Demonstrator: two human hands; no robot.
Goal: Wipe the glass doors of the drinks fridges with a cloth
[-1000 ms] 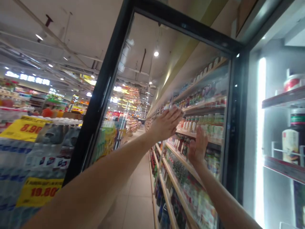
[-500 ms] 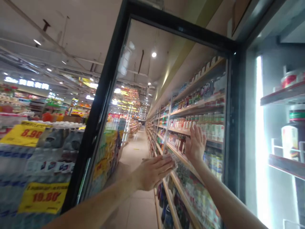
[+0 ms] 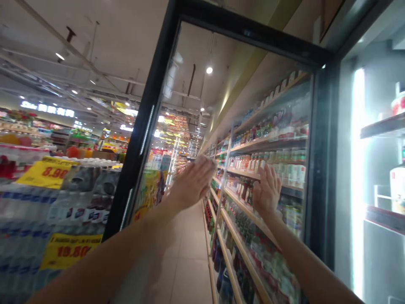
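Note:
My left hand [image 3: 193, 182] lies flat, fingers together, against the glass door [image 3: 245, 33] of a cooler. Under its fingertips is a small crumpled whitish cloth [image 3: 213, 164], mostly hidden and blurred by motion. My right hand [image 3: 266, 192] rests on the same pane further right, its palm toward the glass and its fingers stretched out. Nothing is in the right hand. The door has a black frame and stands swung open, tilted in my view. Through or in the pane, shelves of bottles [image 3: 243, 162] show beside a tiled aisle.
On the right is the lit cooler interior, with a light strip [image 3: 358, 177], a shelf [image 3: 384, 126] and a white-labelled bottle [image 3: 398, 185]. To the left stand stacked packs of bottles [image 3: 22, 228] with yellow price signs [image 3: 44, 172]. Tiled floor [image 3: 186, 274] runs ahead.
My left hand has moved up and to the left across the pane with the cloth. The right hand stays against the glass; the whole view has shifted slightly.

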